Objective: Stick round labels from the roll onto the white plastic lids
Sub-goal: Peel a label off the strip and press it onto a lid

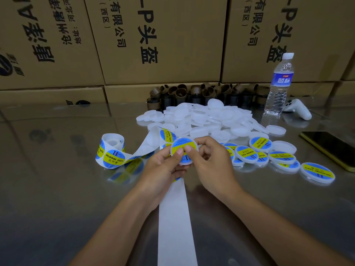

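Observation:
Both hands hold one white plastic lid with a blue and yellow round label on it, above the table's middle. My left hand grips its lower left edge, thumb pressing on the label. My right hand grips its right side, thumb also on the label. The label roll stands to the left, its strip running under my hands. Bare backing paper trails toward me. A heap of unlabelled lids lies behind, and several labelled lids lie to the right.
Brown cardboard tube cores stand behind the heap. A water bottle, a white controller and a phone are at the right. Cardboard boxes wall off the back of the shiny table.

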Action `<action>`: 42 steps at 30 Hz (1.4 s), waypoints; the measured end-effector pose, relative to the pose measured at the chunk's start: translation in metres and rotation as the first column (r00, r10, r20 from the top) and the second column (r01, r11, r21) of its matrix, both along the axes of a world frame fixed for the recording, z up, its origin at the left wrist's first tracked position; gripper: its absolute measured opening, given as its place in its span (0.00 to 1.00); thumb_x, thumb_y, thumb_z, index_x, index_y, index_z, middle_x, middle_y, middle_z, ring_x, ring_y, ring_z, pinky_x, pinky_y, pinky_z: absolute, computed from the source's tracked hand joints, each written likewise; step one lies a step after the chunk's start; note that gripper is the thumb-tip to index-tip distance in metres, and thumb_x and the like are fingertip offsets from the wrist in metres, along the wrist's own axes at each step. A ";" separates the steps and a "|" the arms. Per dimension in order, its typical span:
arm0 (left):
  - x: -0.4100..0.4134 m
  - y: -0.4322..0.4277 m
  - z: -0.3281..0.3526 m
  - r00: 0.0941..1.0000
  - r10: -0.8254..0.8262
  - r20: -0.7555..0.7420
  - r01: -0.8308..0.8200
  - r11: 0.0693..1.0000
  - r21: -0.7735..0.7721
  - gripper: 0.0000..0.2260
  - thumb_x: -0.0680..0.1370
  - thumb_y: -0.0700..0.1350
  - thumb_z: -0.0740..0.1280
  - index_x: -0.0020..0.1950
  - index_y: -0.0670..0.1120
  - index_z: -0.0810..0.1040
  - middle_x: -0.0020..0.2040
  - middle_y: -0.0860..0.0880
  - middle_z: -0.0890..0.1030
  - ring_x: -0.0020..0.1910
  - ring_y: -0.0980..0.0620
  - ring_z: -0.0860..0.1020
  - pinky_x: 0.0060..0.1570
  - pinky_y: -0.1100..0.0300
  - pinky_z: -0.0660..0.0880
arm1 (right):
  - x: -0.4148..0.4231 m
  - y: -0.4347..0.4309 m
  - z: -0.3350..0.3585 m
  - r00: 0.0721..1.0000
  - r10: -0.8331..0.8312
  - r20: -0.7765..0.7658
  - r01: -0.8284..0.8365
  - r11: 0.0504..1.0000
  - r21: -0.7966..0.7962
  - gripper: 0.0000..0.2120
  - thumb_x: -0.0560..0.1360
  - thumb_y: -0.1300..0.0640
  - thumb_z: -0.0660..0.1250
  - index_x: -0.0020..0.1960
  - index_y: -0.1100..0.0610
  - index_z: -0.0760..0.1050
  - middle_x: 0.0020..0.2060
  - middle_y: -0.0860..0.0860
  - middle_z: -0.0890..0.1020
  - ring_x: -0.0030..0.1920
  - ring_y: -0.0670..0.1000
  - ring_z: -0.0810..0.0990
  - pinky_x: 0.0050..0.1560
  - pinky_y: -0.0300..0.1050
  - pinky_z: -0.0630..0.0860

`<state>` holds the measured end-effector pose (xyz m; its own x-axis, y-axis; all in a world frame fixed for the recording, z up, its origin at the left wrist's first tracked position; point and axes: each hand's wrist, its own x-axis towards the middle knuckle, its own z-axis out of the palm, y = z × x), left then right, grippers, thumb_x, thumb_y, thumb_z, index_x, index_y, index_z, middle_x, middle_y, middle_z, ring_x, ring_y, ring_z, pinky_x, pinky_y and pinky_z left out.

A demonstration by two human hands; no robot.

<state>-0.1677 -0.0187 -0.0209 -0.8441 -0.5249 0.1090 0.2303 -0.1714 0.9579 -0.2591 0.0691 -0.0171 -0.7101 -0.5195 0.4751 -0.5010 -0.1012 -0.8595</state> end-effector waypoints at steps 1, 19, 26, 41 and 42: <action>0.000 0.001 0.000 1.000 -0.004 -0.009 0.004 1.000 -0.001 0.15 0.74 0.46 0.66 0.59 0.43 0.78 0.47 0.46 0.83 0.43 0.53 0.80 0.48 0.60 0.74 | 0.000 0.000 0.000 1.000 -0.007 0.012 0.007 1.000 -0.005 0.09 0.74 0.57 0.70 0.40 0.47 0.71 0.20 0.43 0.68 0.24 0.43 0.66 0.28 0.32 0.64; -0.002 0.002 0.001 0.998 0.062 -0.011 -0.062 0.998 -0.008 0.11 0.80 0.47 0.60 0.52 0.43 0.80 0.41 0.46 0.84 0.35 0.54 0.79 0.40 0.64 0.77 | 0.002 0.004 0.002 0.999 -0.021 0.027 0.022 0.999 -0.030 0.09 0.77 0.51 0.64 0.40 0.53 0.76 0.31 0.61 0.79 0.36 0.63 0.78 0.40 0.56 0.76; -0.001 0.002 0.006 0.991 0.128 -0.038 -0.125 0.991 0.053 0.12 0.80 0.47 0.61 0.53 0.40 0.79 0.46 0.41 0.81 0.40 0.49 0.77 0.46 0.60 0.78 | 0.004 0.003 -0.005 0.991 0.085 -0.103 -0.081 0.996 0.041 0.14 0.75 0.56 0.69 0.59 0.47 0.74 0.28 0.46 0.79 0.32 0.43 0.78 0.37 0.33 0.72; -0.001 0.002 0.006 0.991 0.129 -0.029 -0.126 0.987 0.098 0.09 0.79 0.46 0.63 0.56 0.47 0.79 0.46 0.48 0.84 0.43 0.52 0.83 0.48 0.59 0.78 | -0.007 0.007 0.006 0.997 -0.077 -0.031 0.073 0.992 -0.107 0.08 0.78 0.59 0.63 0.46 0.46 0.75 0.30 0.50 0.79 0.33 0.50 0.77 0.35 0.39 0.72; -0.001 0.002 0.006 0.989 0.144 -0.028 -0.140 0.984 0.111 0.09 0.79 0.45 0.64 0.57 0.47 0.79 0.47 0.48 0.84 0.44 0.52 0.84 0.48 0.60 0.79 | -0.015 0.009 0.008 0.989 -0.144 -0.029 0.140 0.984 -0.113 0.07 0.78 0.58 0.64 0.46 0.47 0.75 0.30 0.47 0.78 0.32 0.46 0.75 0.34 0.35 0.70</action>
<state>-0.1684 -0.0169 -0.0148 -0.7568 -0.6496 0.0734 0.2930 -0.2367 0.9263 -0.2737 0.0780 -0.0095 -0.7536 -0.3574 0.5517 -0.5487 -0.1203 -0.8273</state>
